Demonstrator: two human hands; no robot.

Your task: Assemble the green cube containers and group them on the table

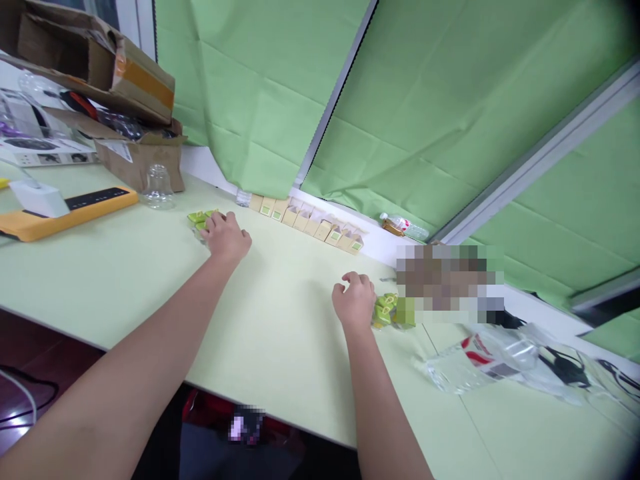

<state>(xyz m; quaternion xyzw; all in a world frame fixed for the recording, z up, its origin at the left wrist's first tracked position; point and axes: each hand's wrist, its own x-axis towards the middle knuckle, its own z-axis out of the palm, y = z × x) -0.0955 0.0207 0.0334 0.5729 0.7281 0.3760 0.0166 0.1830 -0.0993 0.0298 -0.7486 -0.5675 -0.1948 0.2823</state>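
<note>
My left hand (227,235) is over the back left of the table, its outer fingers against a group of small green packets (199,217). Its thumb stands apart from the fingers, and part of the packets is hidden beneath the hand. Further right, my right hand (356,300) hovers with bent fingers and a gap between thumb and forefinger; nothing shows in it. A second group of green packets (386,310) lies just beside its right edge. Behind both hands, a row of small tan cardboard boxes (305,219) lines the table's back edge.
On the left are an orange power strip (100,200), a clear plastic jar (159,187) and cardboard boxes (143,160). A large plastic bottle (465,363) lies at right near cables. A smaller bottle (413,228) rests on the sill under green blinds (260,87). Blurred patches hide some items.
</note>
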